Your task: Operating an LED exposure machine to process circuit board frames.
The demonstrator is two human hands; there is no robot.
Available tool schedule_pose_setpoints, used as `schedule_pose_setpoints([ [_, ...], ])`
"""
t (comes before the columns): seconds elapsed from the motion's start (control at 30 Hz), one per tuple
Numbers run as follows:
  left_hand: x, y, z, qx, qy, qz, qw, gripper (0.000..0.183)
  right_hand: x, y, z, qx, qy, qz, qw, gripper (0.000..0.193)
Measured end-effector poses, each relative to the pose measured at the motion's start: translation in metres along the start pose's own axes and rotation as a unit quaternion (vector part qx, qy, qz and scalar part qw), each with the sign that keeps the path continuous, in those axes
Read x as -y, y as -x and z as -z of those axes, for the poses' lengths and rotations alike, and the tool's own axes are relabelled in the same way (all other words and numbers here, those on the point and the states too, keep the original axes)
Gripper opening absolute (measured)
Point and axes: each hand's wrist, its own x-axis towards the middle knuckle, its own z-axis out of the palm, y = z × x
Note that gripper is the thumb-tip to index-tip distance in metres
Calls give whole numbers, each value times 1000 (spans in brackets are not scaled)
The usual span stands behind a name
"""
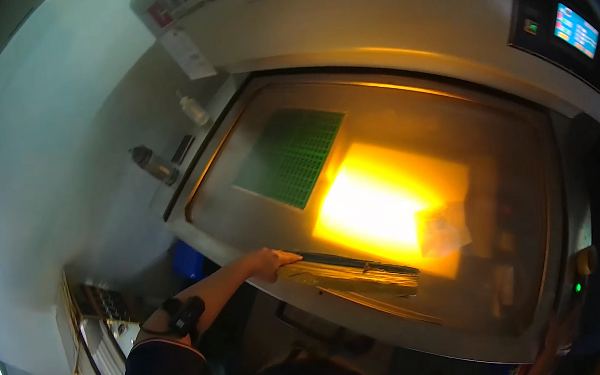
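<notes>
My left hand [272, 263] reaches over the front edge of a wide flat machine bed [230, 230]. Its fingers are closed on the left end of a long dark bar [339, 261]. A shiny strip [356, 279], lit yellow, runs along the bar's near side. Farther back on the bed lies a green circuit-board panel [292, 155] with a fine grid pattern. Right of it, a bright yellow-white glow covers a rectangular sheet [392, 202]. A smaller pale square [443, 230] lies at its lower right. A dim, skin-coloured shape [552, 351] at the lower right may be my right hand or forearm; no fingers can be made out.
A control panel with a lit screen [576, 30] and buttons is on the machine's upper right. A clear bottle [193, 109] and a dark-capped container [153, 165] stand on the left ledge. Below the bed's front edge is a dark handle [309, 325]. A blue bin [188, 261] sits at left.
</notes>
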Motion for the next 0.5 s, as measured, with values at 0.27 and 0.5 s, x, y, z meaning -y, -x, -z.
schedule_pose_setpoints([
  [0.27, 5, -1, -1, -34, -30, -45, 998, 77, 43, -3, 42, 54, 77, 39, 995, 75],
  [0.5, 8, -22, -3, -7, -47, -73, 996, 73, 41, -33, 39, 255, 195, -40, 946, 45],
])
